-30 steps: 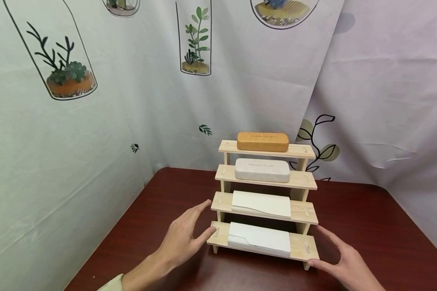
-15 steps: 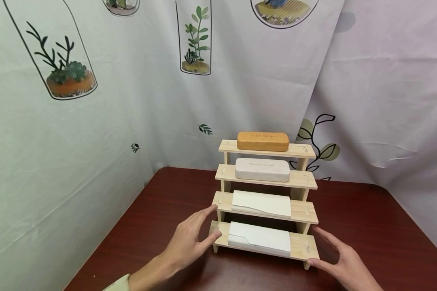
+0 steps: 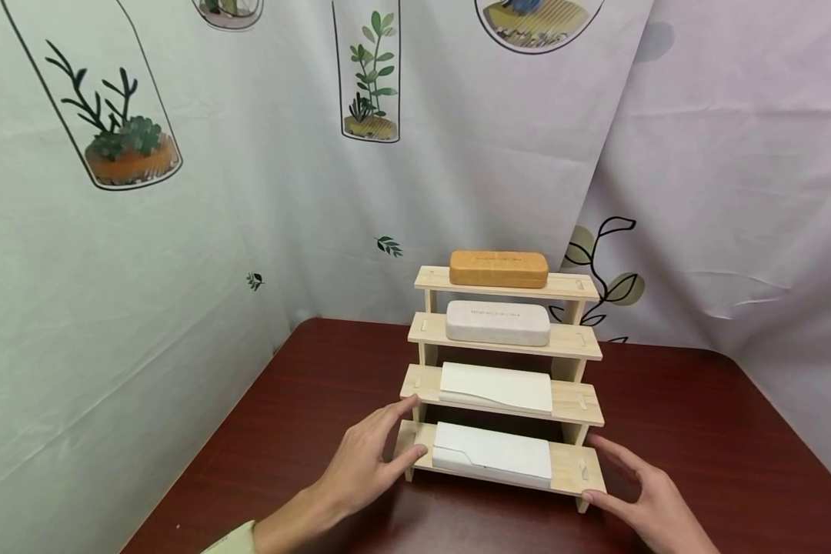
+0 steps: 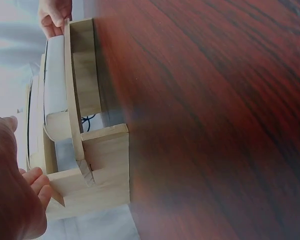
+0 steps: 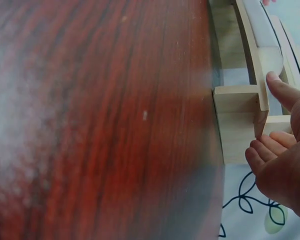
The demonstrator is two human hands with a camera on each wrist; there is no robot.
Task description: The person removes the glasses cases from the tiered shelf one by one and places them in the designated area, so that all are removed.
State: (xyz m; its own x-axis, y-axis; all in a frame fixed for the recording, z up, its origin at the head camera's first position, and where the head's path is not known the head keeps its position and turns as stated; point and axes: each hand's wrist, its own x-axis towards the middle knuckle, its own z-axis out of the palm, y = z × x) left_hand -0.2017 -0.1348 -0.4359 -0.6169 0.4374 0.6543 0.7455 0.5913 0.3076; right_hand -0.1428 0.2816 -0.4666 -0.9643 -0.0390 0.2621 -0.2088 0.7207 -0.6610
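Note:
A four-step wooden display stand (image 3: 573, 466) stands between my two hands. On its steps lie, from the top, an orange glasses case (image 3: 498, 271), a greyish-white glasses case (image 3: 497, 323), and two flat white folding cases, the upper one (image 3: 495, 387) and the lower one (image 3: 490, 455). My left hand (image 3: 363, 460) is at the stand's left end, thumb by the lowest step, fingers near the step above. At the right end, my right hand (image 3: 654, 500) has its thumb by the lowest step's front corner. In the right wrist view its fingertips (image 5: 260, 150) are by the board's end.
The dark red-brown table (image 3: 332, 369) carries the stand near its middle right. White cloth (image 3: 471, 192) with printed plants hangs behind and at the left side. A pale green sleeve (image 3: 234, 540) shows at my left forearm.
My left hand has moved right and slightly down, closer in to the lower steps. The right hand has shifted only a little. The stand and its cases look almost still.

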